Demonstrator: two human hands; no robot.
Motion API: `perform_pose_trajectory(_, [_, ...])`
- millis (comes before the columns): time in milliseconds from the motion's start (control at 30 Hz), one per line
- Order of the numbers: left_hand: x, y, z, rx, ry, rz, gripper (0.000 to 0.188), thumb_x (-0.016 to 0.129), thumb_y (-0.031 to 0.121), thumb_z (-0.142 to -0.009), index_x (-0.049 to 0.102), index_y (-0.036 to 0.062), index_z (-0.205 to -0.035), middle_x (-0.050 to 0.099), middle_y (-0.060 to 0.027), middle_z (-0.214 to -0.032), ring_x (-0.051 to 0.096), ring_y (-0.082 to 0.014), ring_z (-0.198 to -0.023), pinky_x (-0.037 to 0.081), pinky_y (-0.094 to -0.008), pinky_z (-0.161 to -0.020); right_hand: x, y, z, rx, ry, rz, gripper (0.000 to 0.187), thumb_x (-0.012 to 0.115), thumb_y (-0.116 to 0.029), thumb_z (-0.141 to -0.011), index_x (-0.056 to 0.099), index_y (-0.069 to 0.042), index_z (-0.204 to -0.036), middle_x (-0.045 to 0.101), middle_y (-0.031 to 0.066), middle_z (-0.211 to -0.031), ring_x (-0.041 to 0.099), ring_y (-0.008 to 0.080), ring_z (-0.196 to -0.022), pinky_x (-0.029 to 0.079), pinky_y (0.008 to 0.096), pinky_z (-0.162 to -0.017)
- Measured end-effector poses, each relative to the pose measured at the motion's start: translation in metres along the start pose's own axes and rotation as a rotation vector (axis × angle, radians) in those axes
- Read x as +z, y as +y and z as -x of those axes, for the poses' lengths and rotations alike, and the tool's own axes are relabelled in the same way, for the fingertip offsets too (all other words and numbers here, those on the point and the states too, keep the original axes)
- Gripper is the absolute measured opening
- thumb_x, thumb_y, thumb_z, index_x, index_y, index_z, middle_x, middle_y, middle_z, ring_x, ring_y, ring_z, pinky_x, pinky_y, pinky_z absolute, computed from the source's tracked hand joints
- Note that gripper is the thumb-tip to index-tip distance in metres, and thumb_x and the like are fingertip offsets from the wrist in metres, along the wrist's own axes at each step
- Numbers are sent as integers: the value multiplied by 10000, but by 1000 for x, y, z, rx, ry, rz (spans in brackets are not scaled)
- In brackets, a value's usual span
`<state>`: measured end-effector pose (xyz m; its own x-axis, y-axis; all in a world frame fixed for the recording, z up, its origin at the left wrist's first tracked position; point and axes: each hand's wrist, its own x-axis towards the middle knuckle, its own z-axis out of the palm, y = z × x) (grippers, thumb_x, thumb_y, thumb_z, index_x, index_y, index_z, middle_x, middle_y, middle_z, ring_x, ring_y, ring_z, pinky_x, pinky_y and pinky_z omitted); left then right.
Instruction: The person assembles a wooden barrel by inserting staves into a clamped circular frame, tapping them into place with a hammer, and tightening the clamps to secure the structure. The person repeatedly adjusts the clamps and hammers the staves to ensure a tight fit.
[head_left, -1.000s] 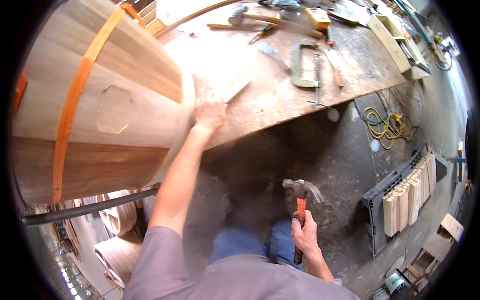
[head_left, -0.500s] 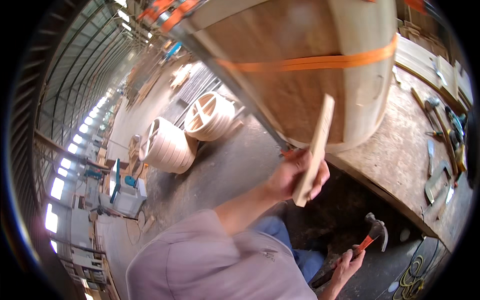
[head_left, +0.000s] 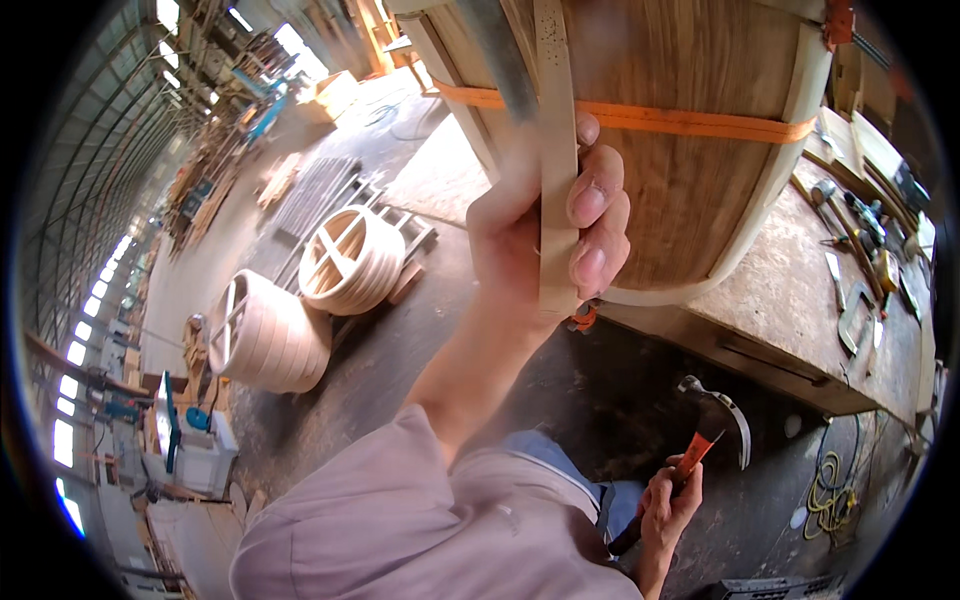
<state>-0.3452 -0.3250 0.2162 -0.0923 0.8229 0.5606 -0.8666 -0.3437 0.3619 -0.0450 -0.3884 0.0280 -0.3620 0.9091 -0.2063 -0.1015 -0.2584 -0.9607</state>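
My left hand [head_left: 508,225] is raised in front of me, wrapped round a flat, narrow wooden strip [head_left: 558,140] held upright. Behind the strip stands a large rounded wooden piece [head_left: 680,220], with dark grained panels and pale edges, on the workbench [head_left: 770,275]. An orange strap [head_left: 700,122] runs round its side, and a grey metal bar [head_left: 498,55] passes in front of it, close to the strip. Low on my right, my right hand [head_left: 668,508] grips a claw hammer [head_left: 697,447] by its orange and black handle, with the head up.
Hand tools and a C-clamp [head_left: 853,318] lie along the bench's right part. On the floor to the left rest two ribbed wooden drums [head_left: 275,335] with crossed braces. A coiled yellow cable [head_left: 828,500] lies at the lower right.
My left hand has risen with the wooden strip, which now stands more upright against the rounded piece. The hammer has shifted slightly left, still in my right hand. The view has turned.
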Motion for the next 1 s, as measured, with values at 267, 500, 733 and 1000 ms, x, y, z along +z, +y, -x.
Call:
perform_pose_trajectory(267, [-10, 7, -10, -51, -205, 142, 436, 367, 315, -1061, 458, -62, -1260, 576, -95, -938, 609, -198, -654, 452, -297, -484, 29, -12, 24, -173, 106, 132, 117, 457, 18, -956, 494, -21, -1060, 461, -16, -630, 407, 28, -445, 313, 187, -394])
perform_pose_trajectory(500, [-7, 13, -16, -77, -231, 170, 407, 415, 294, -1048, 507, -74, -1195, 595, -86, -913, 610, -181, -657, 434, -290, -502, 48, -25, 30, -357, 182, 205, 120, 489, -83, -991, 514, -12, -1086, 460, -22, -648, 375, 21, -472, 307, 190, -415])
perform_pose_trajectory(733, [8, 26, -17, -73, -73, 85, 327, 503, 283, -1018, 545, -32, -1095, 591, -26, -795, 590, -140, -613, 381, -261, -547, 56, -52, -22, -1307, 156, 893, 178, 587, -82, -876, 535, 9, -1020, 531, 77, -676, 510, 193, -517, 391, 324, -465])
perform_pose_trajectory(1000, [13, 23, -20, -65, -63, 141, 293, 508, 301, -1016, 541, 34, -899, 577, -16, -774, 586, -129, -617, 388, -265, -568, 115, -89, -30, -1501, 7, 754, 273, 709, -143, -690, 497, -19, -809, 522, 109, -669, 513, 247, -527, 402, 335, -478])
